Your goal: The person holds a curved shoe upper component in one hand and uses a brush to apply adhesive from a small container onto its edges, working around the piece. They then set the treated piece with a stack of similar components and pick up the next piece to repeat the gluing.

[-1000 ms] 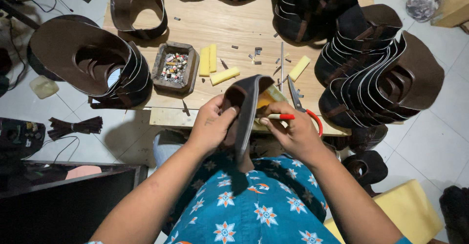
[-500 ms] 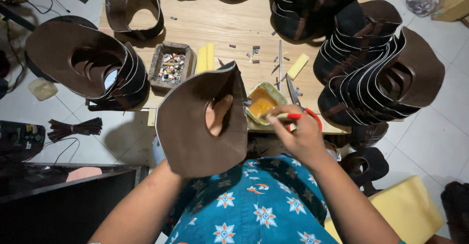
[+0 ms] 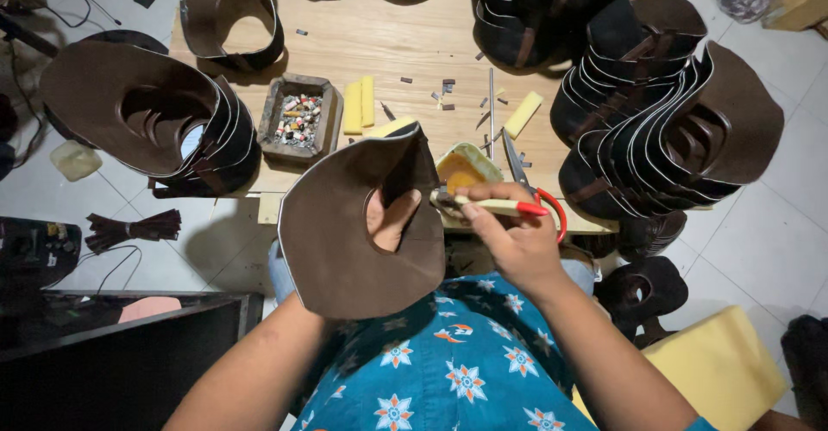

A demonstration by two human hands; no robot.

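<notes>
My left hand holds up a brown leather hat brim, my palm showing through its oval centre hole. My right hand grips a small glue brush with a pale handle and red end. The brush tip touches the brim's right edge, just over a small tub of yellow-orange glue at the front of the wooden table.
Stacks of brown hat brims stand at the left and right of the table. A small tray of bits, yellow foam blocks, and red-handled scissors lie on it. A yellow cushion sits at lower right.
The left hand has turned the brim from edge-on to flat and facing the camera. The right hand has brought the brush from the glue tub to the brim's edge.
</notes>
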